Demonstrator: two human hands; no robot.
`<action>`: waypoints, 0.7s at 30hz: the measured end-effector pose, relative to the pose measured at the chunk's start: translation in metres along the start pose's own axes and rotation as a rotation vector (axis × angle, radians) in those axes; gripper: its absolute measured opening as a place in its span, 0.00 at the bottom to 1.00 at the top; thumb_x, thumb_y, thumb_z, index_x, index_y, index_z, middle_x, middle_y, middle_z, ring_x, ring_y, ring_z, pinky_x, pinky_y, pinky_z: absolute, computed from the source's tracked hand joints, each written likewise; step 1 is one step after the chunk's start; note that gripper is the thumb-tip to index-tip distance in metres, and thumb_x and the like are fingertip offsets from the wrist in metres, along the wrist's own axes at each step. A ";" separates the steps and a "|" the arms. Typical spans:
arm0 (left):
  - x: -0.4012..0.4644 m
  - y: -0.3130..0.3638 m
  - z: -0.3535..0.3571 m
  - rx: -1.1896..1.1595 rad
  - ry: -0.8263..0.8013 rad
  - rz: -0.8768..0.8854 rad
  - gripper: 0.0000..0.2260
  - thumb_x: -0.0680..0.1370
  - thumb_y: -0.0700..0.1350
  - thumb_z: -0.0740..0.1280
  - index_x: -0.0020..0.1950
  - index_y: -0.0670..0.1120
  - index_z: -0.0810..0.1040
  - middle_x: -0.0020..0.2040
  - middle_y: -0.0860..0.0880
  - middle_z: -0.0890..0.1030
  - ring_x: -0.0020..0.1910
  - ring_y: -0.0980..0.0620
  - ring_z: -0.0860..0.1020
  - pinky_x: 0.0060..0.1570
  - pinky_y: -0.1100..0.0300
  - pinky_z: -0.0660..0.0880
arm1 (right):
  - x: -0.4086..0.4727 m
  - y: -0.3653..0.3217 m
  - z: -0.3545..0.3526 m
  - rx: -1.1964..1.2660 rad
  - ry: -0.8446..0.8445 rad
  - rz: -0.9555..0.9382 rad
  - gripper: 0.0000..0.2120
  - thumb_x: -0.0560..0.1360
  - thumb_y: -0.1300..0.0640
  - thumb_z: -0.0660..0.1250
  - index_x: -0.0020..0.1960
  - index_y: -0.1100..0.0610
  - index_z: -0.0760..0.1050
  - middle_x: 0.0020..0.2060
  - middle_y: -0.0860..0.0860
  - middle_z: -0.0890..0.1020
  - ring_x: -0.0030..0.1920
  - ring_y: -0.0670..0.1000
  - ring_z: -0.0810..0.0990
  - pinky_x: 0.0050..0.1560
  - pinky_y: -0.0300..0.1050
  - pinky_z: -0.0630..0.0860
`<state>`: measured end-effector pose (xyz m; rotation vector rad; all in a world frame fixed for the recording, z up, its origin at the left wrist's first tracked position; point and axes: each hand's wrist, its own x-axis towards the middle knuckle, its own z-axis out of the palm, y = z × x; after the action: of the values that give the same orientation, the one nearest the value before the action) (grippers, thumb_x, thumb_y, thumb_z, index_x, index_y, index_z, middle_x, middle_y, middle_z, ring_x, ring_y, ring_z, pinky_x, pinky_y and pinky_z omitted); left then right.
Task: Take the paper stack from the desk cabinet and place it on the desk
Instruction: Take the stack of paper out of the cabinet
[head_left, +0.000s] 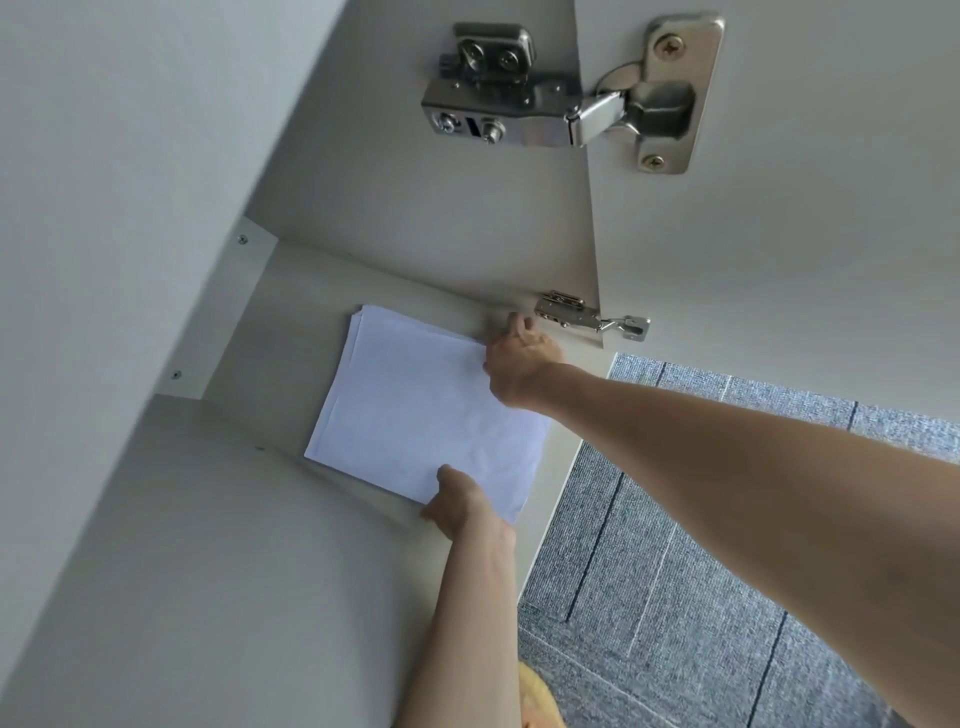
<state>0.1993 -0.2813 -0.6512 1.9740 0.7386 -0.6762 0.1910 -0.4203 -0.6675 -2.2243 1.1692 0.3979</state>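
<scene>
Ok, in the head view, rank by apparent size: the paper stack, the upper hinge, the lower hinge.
1. paper stack, largest by far.
2. upper hinge.
3. lower hinge, smallest.
The two hinges may well be the same size; the upper one sits much nearer the camera, so only their look differs.

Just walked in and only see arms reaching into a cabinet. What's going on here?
A person is reaching into an open desk cabinet for a stack of white paper. The left hand grips its near edge and the right hand holds its far corner near the lower door hinge. The stack lies on the cabinet floor, not yet lifted out.
</scene>
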 end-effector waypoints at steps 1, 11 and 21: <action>0.001 -0.001 0.000 0.001 0.001 -0.004 0.24 0.78 0.46 0.60 0.73 0.39 0.66 0.68 0.37 0.77 0.63 0.34 0.78 0.61 0.38 0.77 | -0.001 -0.002 -0.001 0.041 -0.007 -0.013 0.19 0.80 0.58 0.60 0.70 0.60 0.69 0.67 0.60 0.67 0.67 0.62 0.73 0.61 0.51 0.72; 0.001 -0.021 -0.010 0.062 0.109 0.023 0.20 0.79 0.45 0.62 0.68 0.35 0.71 0.65 0.32 0.77 0.61 0.33 0.79 0.57 0.43 0.77 | -0.019 -0.004 -0.028 0.199 -0.127 -0.091 0.17 0.77 0.62 0.61 0.65 0.57 0.71 0.61 0.59 0.78 0.59 0.62 0.79 0.46 0.44 0.70; -0.054 -0.035 -0.036 -0.099 -0.256 -0.140 0.32 0.68 0.60 0.74 0.65 0.40 0.78 0.60 0.43 0.83 0.54 0.40 0.81 0.53 0.50 0.76 | -0.102 0.042 -0.089 0.419 -0.084 -0.137 0.17 0.76 0.64 0.62 0.63 0.57 0.77 0.59 0.56 0.81 0.62 0.58 0.78 0.52 0.43 0.74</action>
<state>0.1438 -0.2470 -0.6166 1.7176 0.7419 -0.9378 0.0977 -0.4283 -0.5610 -1.8886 0.9476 0.1688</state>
